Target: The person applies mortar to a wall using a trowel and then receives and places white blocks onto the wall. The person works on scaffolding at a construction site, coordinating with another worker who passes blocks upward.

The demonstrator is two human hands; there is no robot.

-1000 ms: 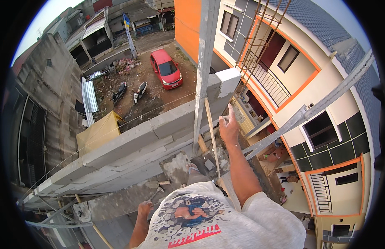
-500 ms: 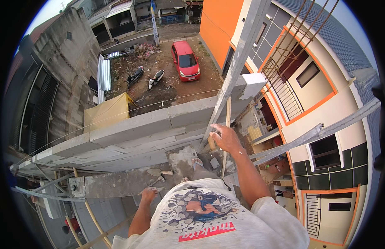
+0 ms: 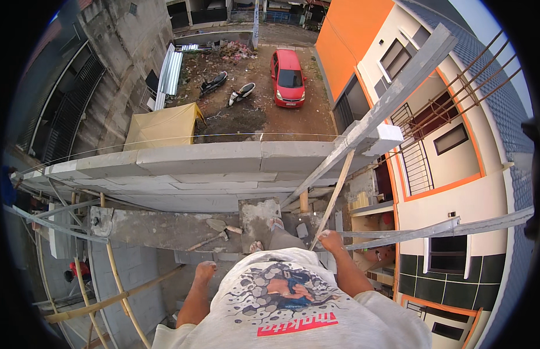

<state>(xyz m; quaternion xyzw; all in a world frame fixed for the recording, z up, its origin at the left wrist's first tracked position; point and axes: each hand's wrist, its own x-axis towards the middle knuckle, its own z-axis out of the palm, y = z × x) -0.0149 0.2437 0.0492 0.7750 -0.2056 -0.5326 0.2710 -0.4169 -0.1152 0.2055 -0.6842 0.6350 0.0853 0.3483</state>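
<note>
My left hand (image 3: 205, 271) hangs low beside my body, its fingers curled in and nothing visible in them. Close to the lower end of a thin wooden strip (image 3: 335, 195) is my right hand (image 3: 331, 241), also with curled fingers; no held thing shows. Ahead of my feet, a trowel (image 3: 223, 226) and a hammer (image 3: 209, 240) lie on the grey scaffold board (image 3: 153, 227). A pale block wall (image 3: 206, 164) runs across in front of me. A long grey post (image 3: 374, 119) leans over its right end.
Grey metal bars (image 3: 432, 230) cross at my right, near a house front. Bamboo poles (image 3: 116, 279) stand at the lower left. A taut string (image 3: 223, 137) runs along the wall top. Beyond and below are a red car (image 3: 289, 78) and two motorbikes. Another person (image 3: 11, 183) is at far left.
My right hand has come down and back from beside the post, and its spread fingers have curled in. My left hand has dropped slightly. The view has turned a little.
</note>
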